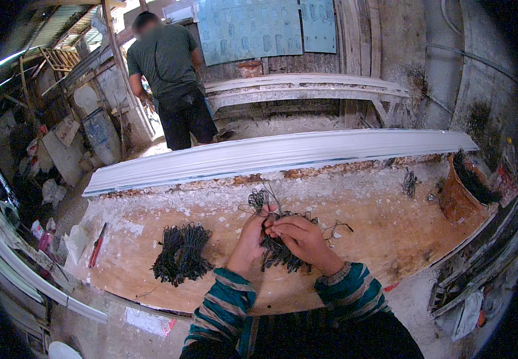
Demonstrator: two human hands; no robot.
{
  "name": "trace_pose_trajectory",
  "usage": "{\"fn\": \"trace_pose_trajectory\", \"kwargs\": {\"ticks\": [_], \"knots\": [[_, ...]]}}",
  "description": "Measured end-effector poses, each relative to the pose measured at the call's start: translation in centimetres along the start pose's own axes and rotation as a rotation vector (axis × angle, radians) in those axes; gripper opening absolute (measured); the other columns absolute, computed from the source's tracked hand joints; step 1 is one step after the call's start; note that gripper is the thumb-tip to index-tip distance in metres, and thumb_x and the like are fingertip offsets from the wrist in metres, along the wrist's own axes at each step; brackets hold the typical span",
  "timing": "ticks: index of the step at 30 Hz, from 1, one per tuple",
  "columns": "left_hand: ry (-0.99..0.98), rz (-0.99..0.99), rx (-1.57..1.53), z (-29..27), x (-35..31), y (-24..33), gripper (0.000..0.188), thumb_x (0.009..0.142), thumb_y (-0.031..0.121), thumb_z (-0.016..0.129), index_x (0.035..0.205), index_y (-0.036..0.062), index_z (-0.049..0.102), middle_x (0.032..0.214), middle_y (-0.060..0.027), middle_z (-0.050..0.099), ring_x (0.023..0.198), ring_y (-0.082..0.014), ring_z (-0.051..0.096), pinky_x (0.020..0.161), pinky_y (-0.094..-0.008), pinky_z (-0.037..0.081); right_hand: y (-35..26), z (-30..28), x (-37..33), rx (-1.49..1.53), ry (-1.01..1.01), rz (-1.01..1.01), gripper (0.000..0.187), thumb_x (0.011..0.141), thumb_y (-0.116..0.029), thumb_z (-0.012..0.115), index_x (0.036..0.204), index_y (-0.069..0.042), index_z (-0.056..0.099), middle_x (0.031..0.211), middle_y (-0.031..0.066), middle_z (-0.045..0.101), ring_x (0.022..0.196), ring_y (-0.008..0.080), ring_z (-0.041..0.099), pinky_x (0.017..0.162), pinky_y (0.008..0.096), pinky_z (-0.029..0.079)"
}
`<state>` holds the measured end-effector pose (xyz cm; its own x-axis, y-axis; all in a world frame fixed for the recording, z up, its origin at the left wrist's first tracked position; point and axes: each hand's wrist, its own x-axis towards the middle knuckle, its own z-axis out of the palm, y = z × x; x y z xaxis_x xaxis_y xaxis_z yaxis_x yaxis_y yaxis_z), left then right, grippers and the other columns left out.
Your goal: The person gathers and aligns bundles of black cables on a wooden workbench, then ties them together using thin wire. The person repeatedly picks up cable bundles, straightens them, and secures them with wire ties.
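My left hand [249, 237] is closed around the gathered end of a bundle of thin black looped cords [259, 198], whose loops stick up above the fingers. Close against it, my right hand [304, 240] pinches at the same bundle with thumb and forefinger; the exact strand is hidden. Beneath both hands lies a pile of similar black cords [283, 258], with a few loose ends trailing to the right. To the left on the wooden board rest tied black cord bundles [182, 253], side by side.
A red-handled cutter [97, 245] lies at the board's [378, 221] left. Long white mouldings [283, 157] run along the far edge. An orange bucket [459, 191] of black cords stands at the right, near a small cord bunch [410, 182]. Another person [166, 72] stands beyond.
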<state>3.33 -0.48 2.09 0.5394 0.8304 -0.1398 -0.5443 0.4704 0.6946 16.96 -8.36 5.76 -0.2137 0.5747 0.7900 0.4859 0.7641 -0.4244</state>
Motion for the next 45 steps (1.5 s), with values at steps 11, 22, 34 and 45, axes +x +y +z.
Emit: {"fn": "trace_pose_trajectory", "kwargs": {"ticks": [11,22,34,45], "knots": [[-0.063,0.122,-0.134,-0.1,0.2,-0.3,0.023,0.089,0.023,0.047,0.104,0.0049,0.049,0.065,0.0014,0.041,0.058,-0.0109,0.041,0.056,-0.0258,0.037,0.3,0.0,-0.5,-0.067,0.082,0.154,0.019,0.077,0.001,0.058,0.094,-0.005,0.061,0.094,0.0095,0.061,0.085,0.0260,0.061,0.073,0.0323,0.050],[0.043,0.118,-0.061,-0.3,0.3,-0.3,0.028,0.090,0.036,0.051,0.092,0.0079,0.054,0.069,0.0012,0.050,0.060,-0.0100,0.047,0.054,-0.0219,0.040,0.0,0.8,-0.7,-0.053,-0.118,0.043,0.020,0.074,0.000,0.058,0.093,-0.005,0.061,0.096,0.0092,0.060,0.088,0.0260,0.060,0.075,0.0326,0.051],[-0.081,0.150,-0.063,0.2,0.1,-0.4,0.038,0.088,0.044,0.049,0.101,0.0081,0.049,0.074,-0.0003,0.050,0.064,-0.0127,0.048,0.054,-0.0247,0.042,0.1,1.0,-0.8,-0.034,-0.155,0.055,0.019,0.073,0.000,0.062,0.091,-0.005,0.064,0.094,0.0086,0.061,0.086,0.0241,0.061,0.075,0.0304,0.050],[-0.052,0.117,0.016,0.2,-0.1,-0.3,0.042,0.085,0.044,0.053,0.103,0.0067,0.048,0.071,0.0018,0.045,0.062,-0.0097,0.044,0.051,-0.0210,0.038,-0.4,0.6,-0.3,-0.034,-0.132,0.027,0.019,0.073,-0.011,0.068,0.091,-0.006,0.064,0.095,0.0083,0.061,0.086,0.0235,0.061,0.075,0.0304,0.050]]}}
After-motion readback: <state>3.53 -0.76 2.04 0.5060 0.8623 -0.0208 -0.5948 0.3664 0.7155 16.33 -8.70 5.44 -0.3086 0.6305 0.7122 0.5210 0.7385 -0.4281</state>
